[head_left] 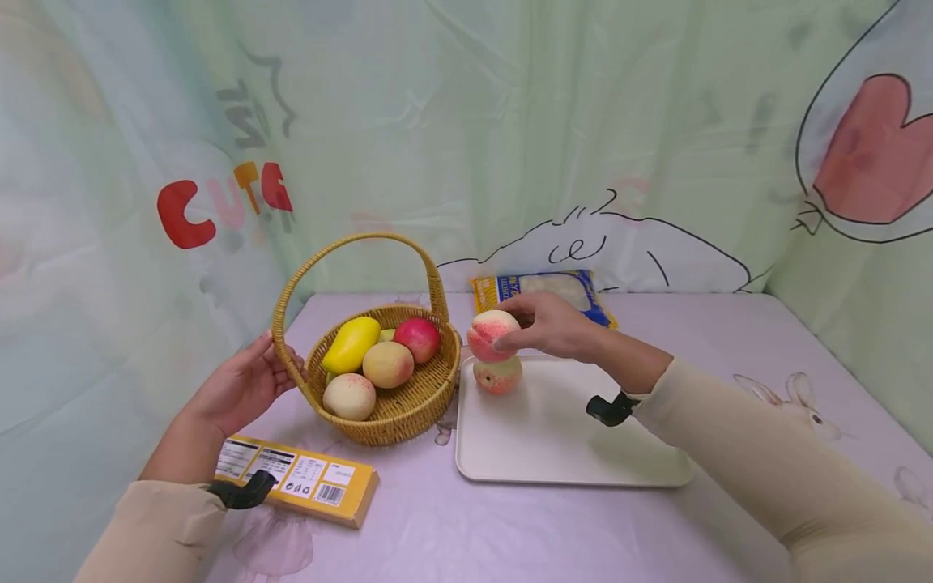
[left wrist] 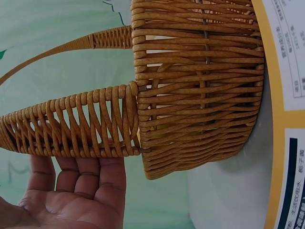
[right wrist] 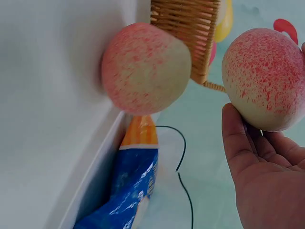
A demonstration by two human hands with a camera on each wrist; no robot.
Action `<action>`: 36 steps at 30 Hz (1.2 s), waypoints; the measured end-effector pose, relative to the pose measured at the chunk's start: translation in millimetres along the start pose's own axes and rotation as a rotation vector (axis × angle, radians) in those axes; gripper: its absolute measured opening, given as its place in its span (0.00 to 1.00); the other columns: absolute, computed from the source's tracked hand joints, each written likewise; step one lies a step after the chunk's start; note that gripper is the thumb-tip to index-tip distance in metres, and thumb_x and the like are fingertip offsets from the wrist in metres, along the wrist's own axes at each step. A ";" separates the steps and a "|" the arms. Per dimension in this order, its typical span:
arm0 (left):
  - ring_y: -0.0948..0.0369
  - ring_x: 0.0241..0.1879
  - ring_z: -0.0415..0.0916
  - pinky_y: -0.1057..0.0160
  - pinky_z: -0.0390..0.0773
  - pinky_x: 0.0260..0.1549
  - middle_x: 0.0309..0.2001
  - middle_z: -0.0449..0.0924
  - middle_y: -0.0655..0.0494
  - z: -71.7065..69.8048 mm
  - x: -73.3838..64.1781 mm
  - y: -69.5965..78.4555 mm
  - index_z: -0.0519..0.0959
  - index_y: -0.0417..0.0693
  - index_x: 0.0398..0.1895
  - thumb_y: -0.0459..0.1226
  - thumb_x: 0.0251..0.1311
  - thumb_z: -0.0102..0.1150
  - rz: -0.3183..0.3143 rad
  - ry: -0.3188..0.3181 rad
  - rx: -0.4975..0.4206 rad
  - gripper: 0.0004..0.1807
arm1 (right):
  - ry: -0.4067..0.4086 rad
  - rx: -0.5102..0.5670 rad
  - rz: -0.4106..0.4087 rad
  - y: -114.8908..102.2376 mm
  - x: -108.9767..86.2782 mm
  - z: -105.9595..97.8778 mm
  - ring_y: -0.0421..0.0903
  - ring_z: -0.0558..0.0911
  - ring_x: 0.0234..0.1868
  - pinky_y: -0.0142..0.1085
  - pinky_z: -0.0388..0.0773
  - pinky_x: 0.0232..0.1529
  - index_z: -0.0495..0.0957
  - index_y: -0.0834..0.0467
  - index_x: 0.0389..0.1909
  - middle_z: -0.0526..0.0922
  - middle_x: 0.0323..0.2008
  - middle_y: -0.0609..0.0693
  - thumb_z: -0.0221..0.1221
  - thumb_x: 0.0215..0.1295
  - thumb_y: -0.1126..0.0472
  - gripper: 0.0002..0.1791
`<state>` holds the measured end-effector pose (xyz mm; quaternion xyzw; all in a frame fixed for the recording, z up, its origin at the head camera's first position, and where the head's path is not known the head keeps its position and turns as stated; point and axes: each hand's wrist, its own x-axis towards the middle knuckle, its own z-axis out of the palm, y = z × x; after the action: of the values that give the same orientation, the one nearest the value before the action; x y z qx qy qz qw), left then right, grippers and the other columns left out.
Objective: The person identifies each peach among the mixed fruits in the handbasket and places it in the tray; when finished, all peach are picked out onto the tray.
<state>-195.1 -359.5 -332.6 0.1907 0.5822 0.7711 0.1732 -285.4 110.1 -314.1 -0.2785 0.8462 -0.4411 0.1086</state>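
My right hand [head_left: 550, 324] pinches a pink-and-cream peach [head_left: 492, 334] between thumb and fingers, above the left end of a white tray [head_left: 576, 478]. Below it, a second peach [head_left: 499, 376] lies on the tray; the right wrist view shows the held peach [right wrist: 264, 78] apart from this one. To the left stands a wicker basket [head_left: 394, 425], its tall handle [left wrist: 71, 121] gripped low on the left side by my left hand [head_left: 240, 385], the fingers passing behind the weave. In the basket lie a yellow mango [head_left: 351, 344], a red fruit [head_left: 418, 339], a peach-coloured fruit [head_left: 389, 364] and a pale peach [head_left: 350, 397].
A yellow box [head_left: 313, 482] with printed labels lies in front of the basket, under the left wrist. Behind the tray is a blue-and-yellow food packet [head_left: 547, 291]. Printed curtains [head_left: 510, 121] hang around the table's back and sides.
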 end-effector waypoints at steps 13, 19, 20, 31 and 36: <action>0.59 0.51 0.82 0.63 0.78 0.58 0.46 0.85 0.55 0.4 -0.6 0.8 0.79 0.50 0.49 0.46 0.86 0.23 0.003 -0.016 -0.020 0.27 | 0.086 -0.084 0.073 32.7 -22.8 -20.5 0.50 0.80 0.46 0.37 0.81 0.48 0.82 0.59 0.57 0.86 0.47 0.53 0.72 0.63 0.53 0.24; 0.60 0.50 0.81 0.64 0.79 0.57 0.45 0.85 0.55 2.0 -0.6 1.2 0.79 0.52 0.49 0.46 0.86 0.24 -0.001 0.006 0.007 0.26 | 0.102 -0.154 0.119 46.3 -27.2 -25.4 0.49 0.79 0.46 0.38 0.80 0.48 0.82 0.59 0.55 0.86 0.45 0.52 0.71 0.63 0.50 0.24; 0.60 0.50 0.81 0.64 0.79 0.57 0.45 0.85 0.55 2.3 -0.6 1.3 0.79 0.52 0.49 0.46 0.86 0.25 -0.001 0.011 0.013 0.26 | 0.103 -0.163 0.131 48.3 -27.2 -25.9 0.49 0.79 0.46 0.38 0.79 0.48 0.82 0.59 0.55 0.86 0.45 0.52 0.71 0.63 0.50 0.24; 0.59 0.50 0.82 0.63 0.79 0.58 0.45 0.86 0.55 4.1 -2.1 2.8 0.80 0.52 0.49 0.46 0.85 0.25 0.000 0.018 -0.010 0.26 | 0.068 -0.192 0.210 67.2 -25.4 -19.2 0.50 0.79 0.48 0.38 0.78 0.47 0.81 0.63 0.58 0.85 0.48 0.55 0.69 0.65 0.50 0.27; 0.59 0.51 0.82 0.63 0.79 0.58 0.45 0.85 0.55 3.5 -2.6 1.3 0.80 0.54 0.50 0.46 0.85 0.27 -0.005 0.034 -0.002 0.24 | 0.046 -0.203 0.231 70.0 -25.9 -14.9 0.50 0.77 0.47 0.39 0.77 0.46 0.82 0.63 0.56 0.84 0.46 0.54 0.69 0.65 0.50 0.25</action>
<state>-191.2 -358.2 -330.7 0.1762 0.5849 0.7744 0.1652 -296.9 166.9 -363.5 -0.1786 0.9151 -0.3442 0.1105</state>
